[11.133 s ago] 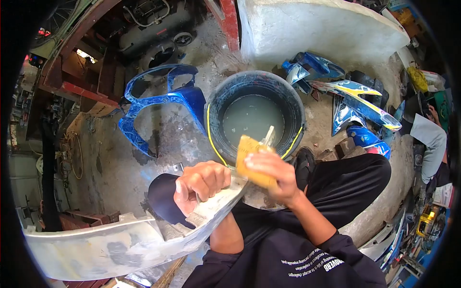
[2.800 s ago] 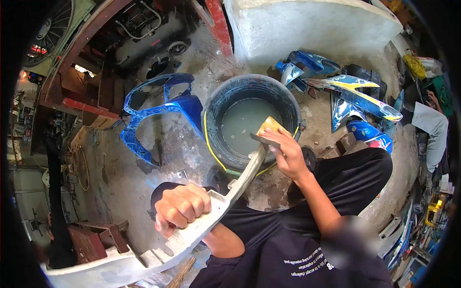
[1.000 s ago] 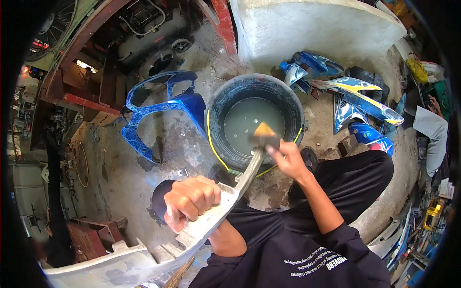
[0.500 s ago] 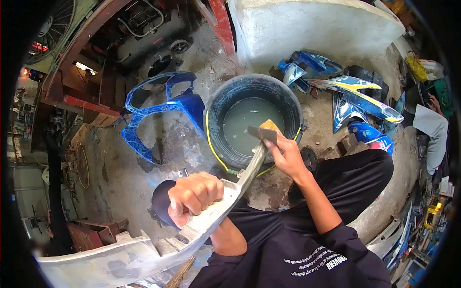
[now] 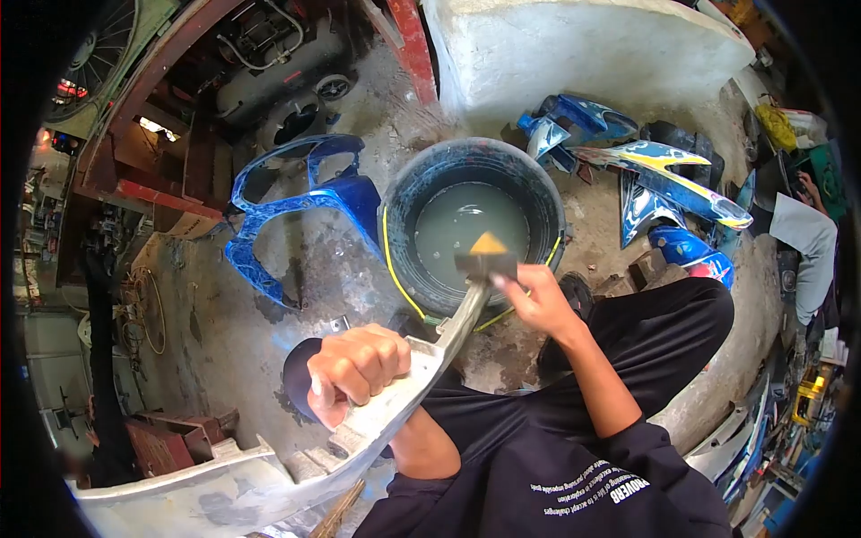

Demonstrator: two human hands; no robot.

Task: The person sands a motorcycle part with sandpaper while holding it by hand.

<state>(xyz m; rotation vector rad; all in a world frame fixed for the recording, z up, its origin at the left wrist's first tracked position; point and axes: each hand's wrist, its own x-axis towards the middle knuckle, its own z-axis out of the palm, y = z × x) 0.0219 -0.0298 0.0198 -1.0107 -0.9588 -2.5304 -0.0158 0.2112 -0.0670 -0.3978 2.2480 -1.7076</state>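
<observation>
My left hand [image 5: 359, 368] is closed in a fist round a long whitish-grey plastic panel [image 5: 224, 489], which runs from the lower left up to a narrow tip over the bucket. At that tip, my right hand [image 5: 543, 305] pinches a dark grey piece of sandpaper [image 5: 486, 264] with a yellow patch showing behind it. The sandpaper lies across the panel's narrow end. Below it stands a black bucket [image 5: 538, 184] with a yellow-covered handle, holding cloudy grey water [image 5: 471, 215].
A blue frame-like plastic fairing [image 5: 345, 199] lies on the concrete floor left of the bucket. Several blue, white and yellow fairings [image 5: 664, 166] lie to its right. A low white wall [image 5: 574, 54] rises behind. Another person's hand [image 5: 810, 190] shows at far right.
My right hand and the sandpaper have shifted slightly down and left at the panel's tip; the sandpaper is now turned more level. My left hand keeps its grip, shifted slightly left.
</observation>
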